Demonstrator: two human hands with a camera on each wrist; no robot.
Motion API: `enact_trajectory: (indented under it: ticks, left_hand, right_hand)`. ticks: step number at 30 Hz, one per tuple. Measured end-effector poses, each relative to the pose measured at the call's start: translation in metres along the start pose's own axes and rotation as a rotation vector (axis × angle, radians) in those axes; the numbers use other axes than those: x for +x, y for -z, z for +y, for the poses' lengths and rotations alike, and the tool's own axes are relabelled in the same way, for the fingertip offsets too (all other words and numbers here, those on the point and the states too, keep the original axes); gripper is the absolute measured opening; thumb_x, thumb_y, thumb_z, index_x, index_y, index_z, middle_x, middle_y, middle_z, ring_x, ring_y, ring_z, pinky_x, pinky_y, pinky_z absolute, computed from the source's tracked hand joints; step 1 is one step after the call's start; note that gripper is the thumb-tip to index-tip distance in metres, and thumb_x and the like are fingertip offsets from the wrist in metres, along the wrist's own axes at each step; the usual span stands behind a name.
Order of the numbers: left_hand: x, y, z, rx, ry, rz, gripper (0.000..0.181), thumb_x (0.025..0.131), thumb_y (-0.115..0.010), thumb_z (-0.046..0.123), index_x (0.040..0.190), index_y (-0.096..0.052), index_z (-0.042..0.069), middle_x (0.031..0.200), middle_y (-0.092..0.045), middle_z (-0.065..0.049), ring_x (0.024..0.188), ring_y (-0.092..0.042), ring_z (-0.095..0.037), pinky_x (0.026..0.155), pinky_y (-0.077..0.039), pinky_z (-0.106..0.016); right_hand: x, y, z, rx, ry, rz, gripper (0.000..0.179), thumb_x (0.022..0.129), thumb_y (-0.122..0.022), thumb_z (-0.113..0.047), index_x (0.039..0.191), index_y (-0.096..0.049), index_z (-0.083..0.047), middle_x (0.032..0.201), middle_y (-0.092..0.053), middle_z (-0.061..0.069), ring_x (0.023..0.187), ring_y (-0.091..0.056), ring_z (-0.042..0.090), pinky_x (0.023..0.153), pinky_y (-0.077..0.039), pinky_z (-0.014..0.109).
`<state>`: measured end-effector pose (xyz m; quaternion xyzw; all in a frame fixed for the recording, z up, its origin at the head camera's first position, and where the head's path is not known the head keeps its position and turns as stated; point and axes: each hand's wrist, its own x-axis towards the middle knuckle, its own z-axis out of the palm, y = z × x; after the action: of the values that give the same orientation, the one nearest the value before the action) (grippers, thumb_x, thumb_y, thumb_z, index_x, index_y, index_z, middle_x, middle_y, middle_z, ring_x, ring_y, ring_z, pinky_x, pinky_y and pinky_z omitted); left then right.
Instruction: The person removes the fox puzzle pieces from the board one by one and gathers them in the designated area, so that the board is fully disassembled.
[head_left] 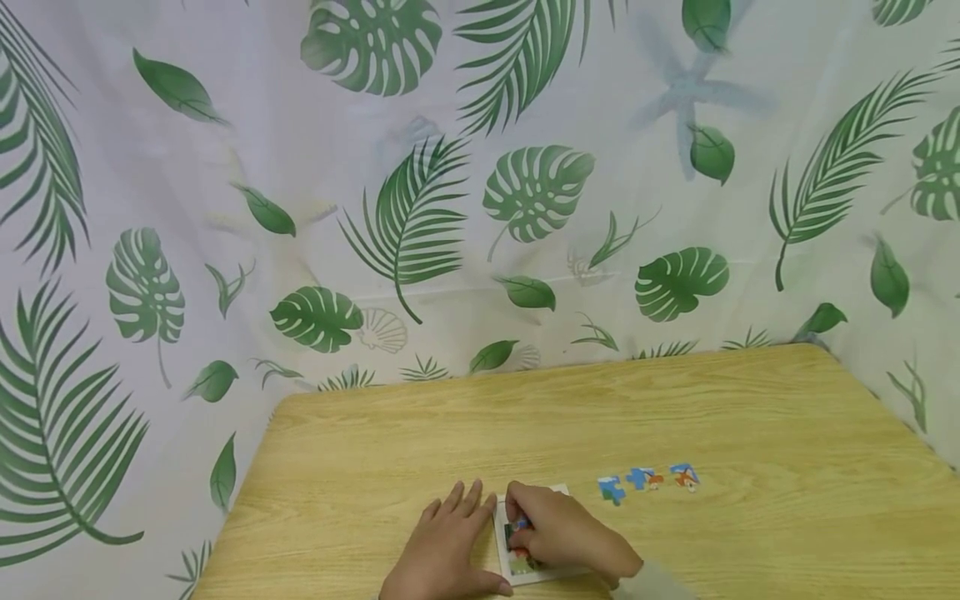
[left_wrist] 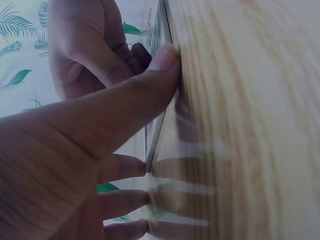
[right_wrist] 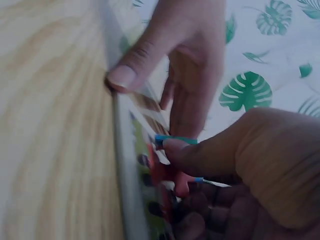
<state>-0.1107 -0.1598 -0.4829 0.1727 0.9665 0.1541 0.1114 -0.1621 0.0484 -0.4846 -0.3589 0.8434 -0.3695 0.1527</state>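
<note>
A small puzzle tray [head_left: 504, 546] with a white border lies on the table, holding a colourful picture that the right hand partly covers. My left hand [head_left: 442, 550] rests beside it with fingers spread; the thumb [left_wrist: 165, 57] touches the tray's near edge and the other fingertips are down along its left. Over the tray, my right hand [head_left: 558, 533] pinches a puzzle piece [right_wrist: 176, 139] whose blue edge shows between thumb and fingers. Below the piece, red and green printed picture parts [right_wrist: 147, 170] lie inside the tray border. The curled fingers hide most of the piece.
Right of the tray lie three loose things: a blue and green puzzle piece [head_left: 612, 490], a blue and orange one [head_left: 645, 478] and another blue and orange one [head_left: 685, 477]. They sit on a wood-grain table [head_left: 390, 442]. A leaf-printed curtain [head_left: 465, 250] hangs behind and at the sides.
</note>
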Motion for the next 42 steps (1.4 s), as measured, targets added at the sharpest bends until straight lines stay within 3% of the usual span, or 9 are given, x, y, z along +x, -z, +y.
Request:
enact_trajectory:
  ticks: [9, 17, 21, 26, 32, 36, 42]
  left_hand:
    - [0.0, -0.001, -0.001, 0.0, -0.021, 0.004, 0.11, 0.072, -0.079, 0.07, 0.159, -0.043, 0.012, 0.166, -0.031, -0.016, 0.152, -0.029, -0.04, 0.112, -0.034, -0.066]
    - [0.0, -0.002, -0.001, -0.017, -0.015, -0.005, 0.11, 0.073, -0.08, 0.07, 0.159, -0.043, 0.012, 0.166, -0.032, -0.016, 0.152, -0.029, -0.041, 0.113, -0.033, -0.066]
    - [0.0, -0.002, -0.001, -0.008, -0.019, 0.001, 0.11, 0.072, -0.079, 0.071, 0.158, -0.043, 0.012, 0.165, -0.032, -0.016, 0.151, -0.029, -0.042, 0.112, -0.034, -0.066]
    - [0.0, -0.001, -0.001, 0.004, -0.019, 0.014, 0.111, 0.072, -0.078, 0.073, 0.158, -0.044, 0.011, 0.165, -0.033, -0.017, 0.151, -0.03, -0.042, 0.113, -0.034, -0.066]
    - [0.0, 0.002, -0.003, 0.014, -0.007, 0.028, 0.112, 0.071, -0.079, 0.072, 0.158, -0.043, 0.011, 0.165, -0.033, -0.016, 0.152, -0.029, -0.041, 0.114, -0.032, -0.065]
    - [-0.002, 0.0, -0.002, -0.015, -0.005, 0.014, 0.112, 0.071, -0.081, 0.069, 0.158, -0.043, 0.011, 0.166, -0.032, -0.015, 0.152, -0.028, -0.04, 0.115, -0.032, -0.065]
    - [-0.002, 0.0, -0.001, -0.018, -0.011, 0.012, 0.111, 0.072, -0.082, 0.069, 0.159, -0.042, 0.012, 0.166, -0.032, -0.014, 0.153, -0.028, -0.039, 0.114, -0.032, -0.064]
  right_hand:
    - [0.004, 0.014, 0.016, 0.23, 0.03, -0.117, 0.008, 0.099, -0.068, -0.006, 0.093, -0.064, -0.01, 0.08, -0.06, -0.005, 0.067, -0.05, 0.004, 0.062, -0.044, 0.022]
    - [0.0, 0.029, 0.026, 0.346, 0.164, -0.104, 0.006, 0.102, -0.061, -0.005, 0.104, -0.066, -0.003, 0.09, -0.066, 0.003, 0.075, -0.057, 0.005, 0.068, -0.051, 0.023]
    - [-0.004, 0.037, 0.029, 0.35, 0.196, -0.079, 0.011, 0.103, -0.058, -0.004, 0.112, -0.064, 0.0, 0.088, -0.064, 0.007, 0.069, -0.055, 0.006, 0.063, -0.048, 0.022]
    - [-0.013, 0.05, 0.036, 0.348, 0.22, -0.053, 0.009, 0.103, -0.058, -0.001, 0.11, -0.062, 0.002, 0.089, -0.064, 0.016, 0.07, -0.057, 0.016, 0.063, -0.049, 0.023]
    - [-0.026, 0.06, 0.046, 0.331, 0.194, -0.027, 0.013, 0.103, -0.057, -0.001, 0.114, -0.063, 0.002, 0.083, -0.061, 0.013, 0.063, -0.048, 0.005, 0.057, -0.043, 0.023]
    - [-0.04, 0.065, 0.057, 0.3, 0.151, -0.007, 0.022, 0.101, -0.063, -0.001, 0.121, -0.057, 0.006, 0.082, -0.065, 0.008, 0.062, -0.052, 0.004, 0.058, -0.047, 0.023]
    - [-0.059, 0.078, 0.07, 0.256, 0.132, 0.038, 0.013, 0.097, -0.07, -0.002, 0.105, -0.06, -0.001, 0.085, -0.064, 0.002, 0.068, -0.057, 0.007, 0.06, -0.051, 0.023]
